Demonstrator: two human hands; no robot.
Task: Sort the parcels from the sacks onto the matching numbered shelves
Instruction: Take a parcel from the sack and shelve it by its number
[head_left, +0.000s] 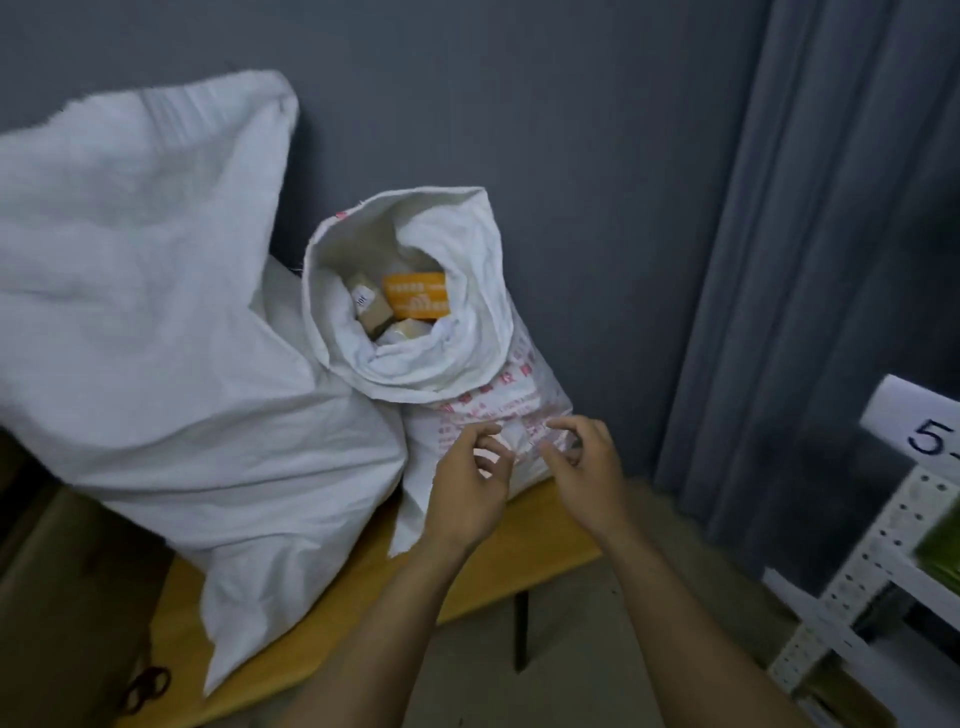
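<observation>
On the yellow table (524, 551), at left, a bulky closed sack (156, 312); touching it on the right, a smaller open sack (467, 270), parcels (375, 312) down in its mouth, among them an orange parcel (415, 301). Near, before that sack's side, left hand (467, 488) and right hand (584, 467), both empty, fingers loosely bent. Looks like the start of a pick. Calls for a farther reach into the mouth, then a check of the number.

White shelf sign (919, 415) apparently reads "5-".

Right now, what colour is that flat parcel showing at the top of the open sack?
Orange with white printing, seen best in the head view, inside the open sack.
</observation>
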